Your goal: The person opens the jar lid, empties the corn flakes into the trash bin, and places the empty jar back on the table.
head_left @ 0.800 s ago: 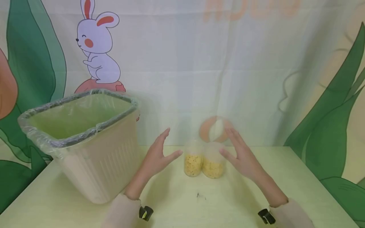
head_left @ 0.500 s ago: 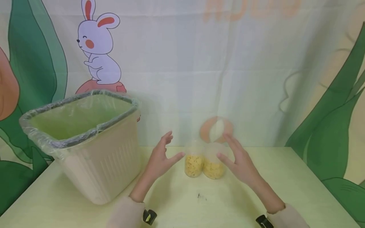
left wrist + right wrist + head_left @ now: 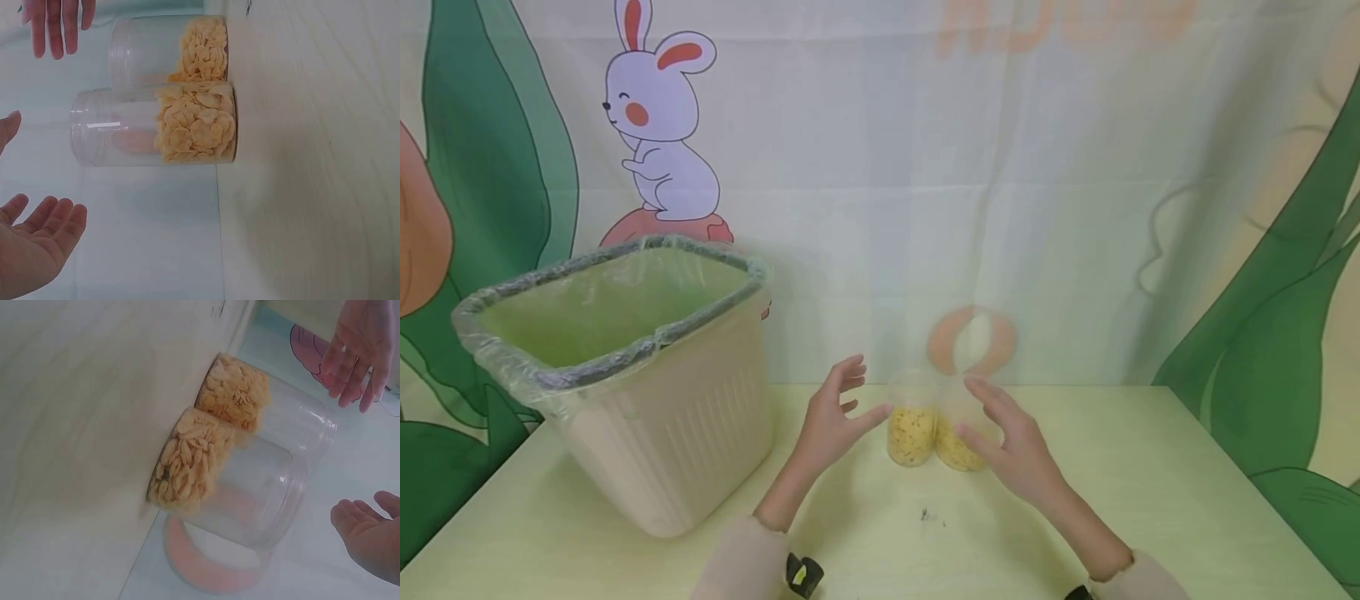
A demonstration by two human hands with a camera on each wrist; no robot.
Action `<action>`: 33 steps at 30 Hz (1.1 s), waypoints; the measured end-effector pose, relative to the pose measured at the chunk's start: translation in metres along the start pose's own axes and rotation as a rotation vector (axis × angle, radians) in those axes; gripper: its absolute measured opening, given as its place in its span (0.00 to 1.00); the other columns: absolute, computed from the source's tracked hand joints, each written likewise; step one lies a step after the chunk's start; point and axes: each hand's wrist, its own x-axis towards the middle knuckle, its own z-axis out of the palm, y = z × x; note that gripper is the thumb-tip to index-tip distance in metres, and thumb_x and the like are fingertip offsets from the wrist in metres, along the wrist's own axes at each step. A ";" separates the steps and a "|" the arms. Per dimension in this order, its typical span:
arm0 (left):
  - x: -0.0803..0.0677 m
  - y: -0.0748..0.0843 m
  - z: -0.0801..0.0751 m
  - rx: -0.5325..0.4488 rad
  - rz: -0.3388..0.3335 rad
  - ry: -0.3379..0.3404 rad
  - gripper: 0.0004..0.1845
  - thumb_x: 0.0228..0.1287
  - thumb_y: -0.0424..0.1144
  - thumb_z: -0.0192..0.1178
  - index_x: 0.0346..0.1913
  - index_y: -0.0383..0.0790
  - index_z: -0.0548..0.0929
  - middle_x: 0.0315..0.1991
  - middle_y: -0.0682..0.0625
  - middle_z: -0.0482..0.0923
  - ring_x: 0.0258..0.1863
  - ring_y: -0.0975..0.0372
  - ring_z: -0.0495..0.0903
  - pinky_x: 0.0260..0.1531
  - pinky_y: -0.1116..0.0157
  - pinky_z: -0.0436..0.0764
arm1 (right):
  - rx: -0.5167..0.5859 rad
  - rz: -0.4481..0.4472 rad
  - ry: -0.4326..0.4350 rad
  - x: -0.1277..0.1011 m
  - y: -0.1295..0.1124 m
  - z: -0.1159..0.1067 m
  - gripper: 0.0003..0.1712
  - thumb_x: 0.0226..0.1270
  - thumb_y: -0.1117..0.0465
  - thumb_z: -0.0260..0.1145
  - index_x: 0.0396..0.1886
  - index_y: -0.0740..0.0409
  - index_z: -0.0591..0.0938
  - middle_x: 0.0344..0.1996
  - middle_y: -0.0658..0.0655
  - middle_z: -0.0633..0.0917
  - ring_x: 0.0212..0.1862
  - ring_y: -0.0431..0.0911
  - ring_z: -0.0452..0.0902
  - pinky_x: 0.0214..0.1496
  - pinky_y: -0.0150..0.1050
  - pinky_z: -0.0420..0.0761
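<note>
Two jars are approached — nothing is held.
Left hand and right hand are spread open beside left jar and right jar; closing each grip is likely called for next.

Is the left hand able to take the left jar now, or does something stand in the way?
Probably yes. The left hand is open beside the left jar with nothing between them; the bin stands off to the side.

Soft even daylight, washed-out hazy colours, faint shadows under the jars, wrist views softly blurred
</note>
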 end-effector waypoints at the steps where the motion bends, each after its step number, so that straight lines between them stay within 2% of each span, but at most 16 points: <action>1: -0.001 0.004 0.000 -0.015 -0.009 -0.004 0.38 0.50 0.37 0.68 0.64 0.36 0.62 0.59 0.39 0.68 0.58 0.49 0.68 0.53 0.51 0.73 | 0.018 0.003 -0.006 -0.001 0.000 0.001 0.31 0.60 0.63 0.64 0.62 0.66 0.67 0.62 0.64 0.67 0.62 0.57 0.63 0.58 0.48 0.70; 6: -0.004 0.017 0.001 -0.090 -0.042 -0.036 0.37 0.51 0.33 0.67 0.63 0.32 0.61 0.59 0.36 0.66 0.58 0.44 0.66 0.53 0.48 0.71 | 0.102 0.032 -0.031 -0.004 -0.002 0.007 0.29 0.60 0.63 0.64 0.61 0.67 0.68 0.60 0.64 0.69 0.59 0.57 0.67 0.57 0.44 0.71; 13: 0.008 -0.016 0.010 -0.107 -0.073 -0.100 0.41 0.47 0.39 0.70 0.64 0.38 0.61 0.62 0.42 0.64 0.61 0.48 0.64 0.55 0.52 0.71 | 0.197 0.116 -0.072 -0.008 -0.001 0.015 0.30 0.60 0.61 0.63 0.60 0.69 0.67 0.60 0.67 0.69 0.59 0.59 0.68 0.57 0.44 0.71; 16: 0.011 -0.022 0.012 -0.116 -0.086 -0.129 0.42 0.47 0.40 0.71 0.65 0.38 0.60 0.63 0.43 0.62 0.62 0.49 0.62 0.57 0.52 0.69 | 0.240 0.155 -0.099 -0.010 -0.002 0.017 0.31 0.61 0.60 0.63 0.61 0.69 0.66 0.60 0.67 0.69 0.59 0.59 0.67 0.56 0.45 0.72; 24: 0.020 -0.024 0.020 -0.110 -0.132 -0.190 0.44 0.48 0.40 0.70 0.66 0.39 0.57 0.67 0.43 0.57 0.66 0.51 0.57 0.61 0.53 0.65 | 0.292 0.241 -0.188 -0.013 -0.003 0.023 0.34 0.62 0.57 0.62 0.63 0.68 0.64 0.62 0.67 0.66 0.62 0.60 0.63 0.59 0.49 0.68; 28: 0.024 -0.026 0.023 -0.093 -0.150 -0.210 0.45 0.47 0.41 0.71 0.67 0.38 0.57 0.67 0.42 0.57 0.66 0.52 0.57 0.61 0.54 0.63 | 0.310 0.246 -0.235 -0.012 -0.001 0.027 0.35 0.62 0.56 0.62 0.64 0.68 0.62 0.63 0.67 0.65 0.63 0.61 0.60 0.60 0.54 0.65; 32: 0.028 -0.027 0.027 -0.100 -0.150 -0.222 0.45 0.47 0.41 0.71 0.67 0.37 0.57 0.67 0.41 0.57 0.66 0.51 0.57 0.62 0.53 0.63 | 0.327 0.246 -0.262 -0.011 -0.001 0.030 0.36 0.63 0.57 0.61 0.65 0.71 0.60 0.64 0.69 0.62 0.64 0.62 0.58 0.60 0.55 0.64; 33: 0.027 -0.023 0.026 -0.102 -0.151 -0.225 0.45 0.48 0.40 0.70 0.67 0.36 0.57 0.67 0.40 0.57 0.66 0.50 0.57 0.62 0.53 0.63 | 0.326 0.249 -0.270 -0.011 -0.001 0.031 0.37 0.63 0.57 0.61 0.65 0.72 0.59 0.64 0.70 0.62 0.64 0.62 0.57 0.60 0.55 0.64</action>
